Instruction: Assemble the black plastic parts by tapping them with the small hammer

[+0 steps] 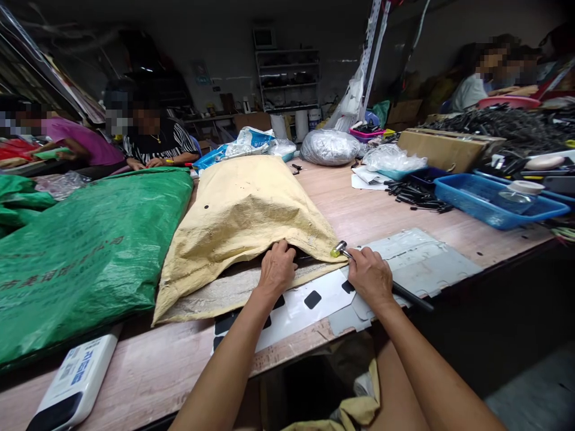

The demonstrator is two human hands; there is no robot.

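Note:
A yellow woven sack (251, 209) lies on the table with its mouth toward me. My left hand (278, 266) is at that mouth, fingers curled over the dark opening; what they grip is hidden. My right hand (371, 275) is closed around a small hammer (340, 249) with a metal head and a yellow face, its black handle sticking out to the right. The hammer head rests by the sack's right corner. Beneath both hands lies a white sheet (330, 299) with black rounded squares (312, 300), partly covered by the sack.
A full green sack (90, 251) lies left, above a white device (76, 377). A grey sheet (417, 260) lies right. Farther back are a blue tray (498, 221), black parts (417, 196), clear bags (330, 148) and a cardboard box (442, 149). Other people sit around.

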